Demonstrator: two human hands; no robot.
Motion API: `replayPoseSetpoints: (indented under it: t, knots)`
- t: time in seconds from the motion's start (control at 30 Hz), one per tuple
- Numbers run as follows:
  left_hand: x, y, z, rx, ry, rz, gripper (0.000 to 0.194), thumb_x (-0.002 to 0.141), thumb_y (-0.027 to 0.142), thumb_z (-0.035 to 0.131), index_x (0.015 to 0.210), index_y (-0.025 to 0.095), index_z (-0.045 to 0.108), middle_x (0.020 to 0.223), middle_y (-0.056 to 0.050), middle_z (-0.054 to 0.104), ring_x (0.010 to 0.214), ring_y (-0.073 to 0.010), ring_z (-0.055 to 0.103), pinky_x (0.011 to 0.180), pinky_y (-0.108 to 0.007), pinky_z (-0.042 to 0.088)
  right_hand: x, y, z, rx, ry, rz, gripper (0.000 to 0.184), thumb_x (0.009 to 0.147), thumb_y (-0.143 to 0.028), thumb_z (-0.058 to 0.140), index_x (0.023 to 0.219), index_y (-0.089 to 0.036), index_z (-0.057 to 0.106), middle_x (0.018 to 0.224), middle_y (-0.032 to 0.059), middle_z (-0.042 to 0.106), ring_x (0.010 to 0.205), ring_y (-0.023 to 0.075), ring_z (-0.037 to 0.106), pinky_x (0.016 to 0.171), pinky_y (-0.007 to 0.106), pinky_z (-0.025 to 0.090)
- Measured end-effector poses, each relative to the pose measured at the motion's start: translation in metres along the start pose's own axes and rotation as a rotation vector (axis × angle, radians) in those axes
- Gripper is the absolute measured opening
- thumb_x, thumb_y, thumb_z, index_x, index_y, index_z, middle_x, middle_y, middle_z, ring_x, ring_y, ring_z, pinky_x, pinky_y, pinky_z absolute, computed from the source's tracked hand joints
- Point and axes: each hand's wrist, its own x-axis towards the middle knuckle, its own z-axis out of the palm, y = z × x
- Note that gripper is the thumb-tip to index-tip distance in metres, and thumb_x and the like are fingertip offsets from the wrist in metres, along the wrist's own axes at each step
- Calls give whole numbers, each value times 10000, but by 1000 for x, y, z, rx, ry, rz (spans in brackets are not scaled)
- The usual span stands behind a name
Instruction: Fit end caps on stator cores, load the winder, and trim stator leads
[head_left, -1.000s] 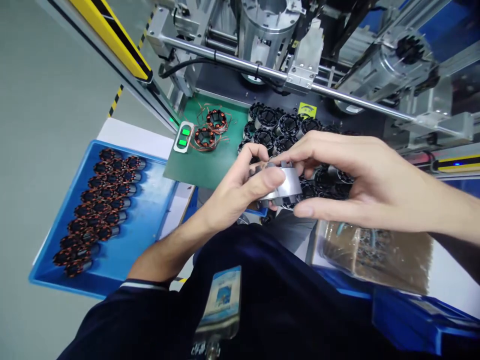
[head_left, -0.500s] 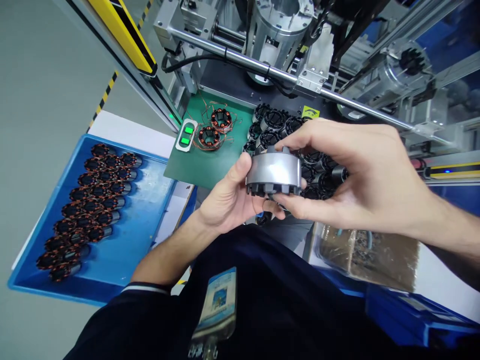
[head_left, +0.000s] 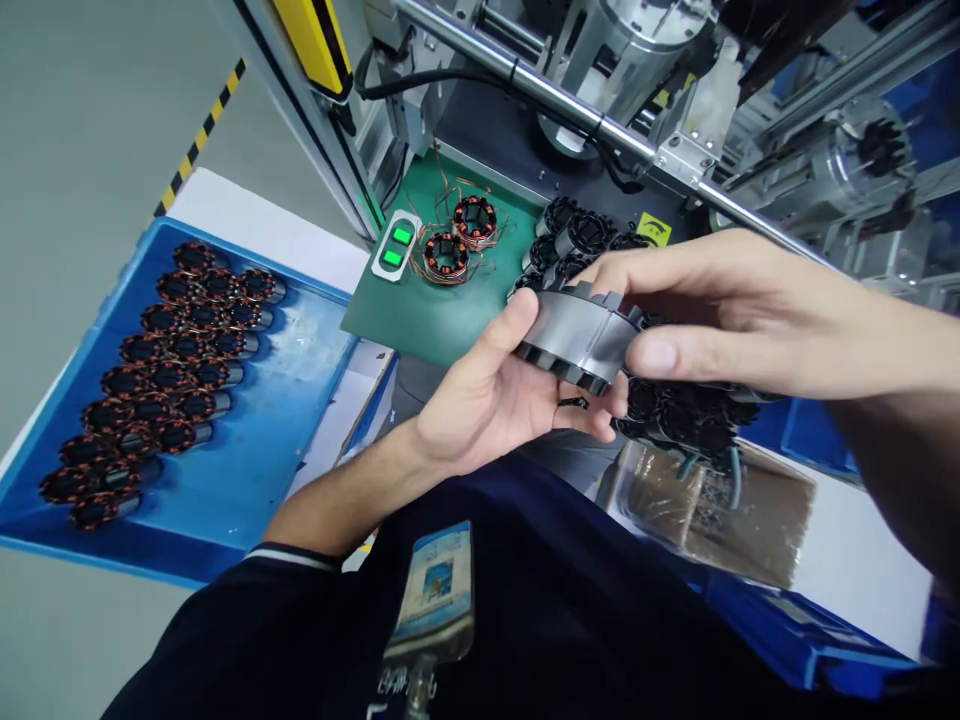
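Observation:
A grey metal stator core (head_left: 574,335) with black plastic teeth is held between both hands at mid-frame. My left hand (head_left: 491,400) cups it from below, thumb pressed on its left side. My right hand (head_left: 720,310) grips it from the right, thumb on the front wall and fingers over the top. Behind the hands lies a cluster of bare black stator cores (head_left: 577,235) on the machine bed. More black cores (head_left: 690,420) sit under my right hand.
A blue tray (head_left: 292,390) at the left holds several copper-wound stators (head_left: 165,350). Two wound stators (head_left: 457,240) lie on a green mat (head_left: 420,320) beside a box with green lit buttons (head_left: 396,248). A steel rail (head_left: 540,90) and machine parts stand behind. A brown bag (head_left: 720,510) lies at right.
The view has swung so everything sits lower-left. The core has tilted in my hands, and my right thumb now lies across its front wall.

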Motion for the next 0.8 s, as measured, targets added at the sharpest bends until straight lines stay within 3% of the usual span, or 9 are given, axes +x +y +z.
replayPoseSetpoints:
  t: [0.1,0.2,0.27,0.37,0.43,0.5,0.6,0.7,0.8]
  knots:
    - [-3,-1,-4,-53,-21,-2,738,1127,941,492,1201,265,780,956,-49,818,882,-232,828,922,-462,763,10,6,0,249,-133,96,148,1060,-428,913,1106,-299,858,946,3,894,727,216,853,685,347,720]
    - [-4,-2,-7,-57,-33,17,726,1098,933,575,1134,234,765,966,-69,818,918,-252,830,930,-452,746,17,5,5,256,-107,93,289,970,-330,1001,1148,-327,774,987,-38,886,729,188,852,683,321,725]
    - [-3,-2,-11,-32,-72,3,757,1084,955,566,1123,222,750,1015,-94,838,932,-258,831,923,-439,732,19,1,4,134,9,45,436,874,-306,1068,1188,-355,770,1077,-44,868,882,192,875,785,320,748]
    - [-1,1,-26,94,-77,56,847,1082,1014,418,1292,240,692,1061,-112,860,905,-254,828,862,-413,706,23,-12,-12,-92,191,2,660,775,-379,1126,1366,-408,833,1303,-12,848,1224,257,849,1033,391,743]
    - [-4,1,-45,350,46,224,798,1133,948,399,1451,249,616,1109,-110,867,973,-260,839,912,-417,687,29,-22,-35,-186,357,7,729,745,-445,1138,1416,-409,857,1353,2,860,1257,304,837,1113,484,722]
    - [-9,-1,-72,810,272,431,669,1175,800,541,1531,236,589,1164,-104,867,1074,-266,837,1026,-427,651,40,-29,-66,-271,567,-16,683,692,-446,1161,1314,-375,888,1318,16,878,1230,339,839,1163,569,695]
    - [-14,-11,-122,1567,662,580,415,1153,574,716,1392,234,724,1074,-63,865,1047,-270,822,1040,-406,596,63,-28,-125,-457,814,-48,699,652,-407,1177,1264,-349,843,1363,50,870,1282,373,810,1210,643,662]
    - [-10,-22,-163,1719,839,623,210,1156,391,692,1150,216,809,819,-33,778,814,-251,747,848,-377,529,90,-10,-182,-701,938,51,782,708,-533,1132,1370,-299,789,1476,99,855,1329,369,775,1237,653,663]
    - [-4,-30,-182,1754,886,656,242,1136,358,693,961,237,808,680,-7,691,670,-220,663,737,-368,440,112,12,-218,-809,946,126,786,690,-636,1109,1327,-277,820,1416,136,879,1339,431,793,1246,697,665]
